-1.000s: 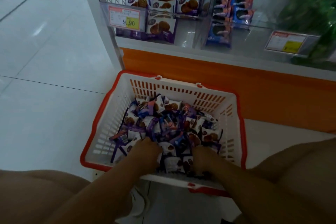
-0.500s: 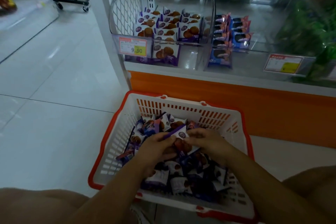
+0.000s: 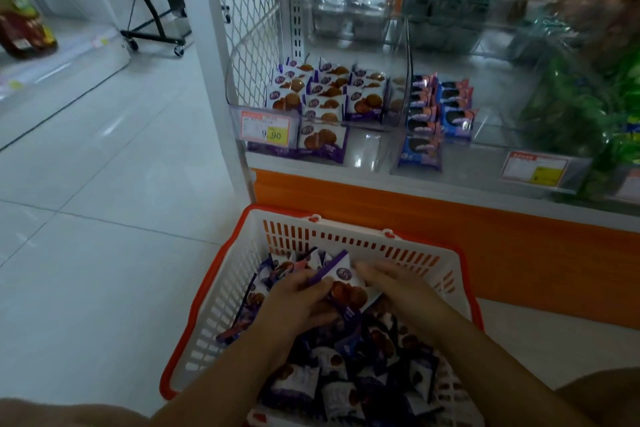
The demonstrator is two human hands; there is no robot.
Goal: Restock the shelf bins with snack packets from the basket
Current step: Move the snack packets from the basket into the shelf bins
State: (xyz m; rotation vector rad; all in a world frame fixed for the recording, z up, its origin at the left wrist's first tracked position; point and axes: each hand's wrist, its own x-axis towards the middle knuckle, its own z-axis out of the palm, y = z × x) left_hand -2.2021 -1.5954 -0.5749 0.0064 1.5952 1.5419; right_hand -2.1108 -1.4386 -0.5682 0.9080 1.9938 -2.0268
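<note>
A white basket with an orange rim (image 3: 349, 234) stands on the floor below the shelf, holding several purple-and-white cookie packets (image 3: 332, 374). Above the pile my left hand (image 3: 298, 302) grips a small stack of these packets (image 3: 344, 288). My right hand (image 3: 394, 284) holds the same stack from the right, fingers stretched along its edge. On the low shelf, a clear bin (image 3: 394, 104) holds rows of matching cookie packets (image 3: 329, 94), with one more packet (image 3: 322, 142) lying in front of it.
Blue sandwich-cookie packs (image 3: 436, 114) fill the neighbouring bin. A price tag reading 9.90 (image 3: 265, 126) hangs on the shelf front, above an orange base panel (image 3: 485, 232). Green packets (image 3: 588, 107) sit at the right. A wheeled black stand (image 3: 156, 17) is on the tiled floor.
Both hands came up out of the pile holding a stack of packets between them. My view tilted up, so more of the shelf shows.
</note>
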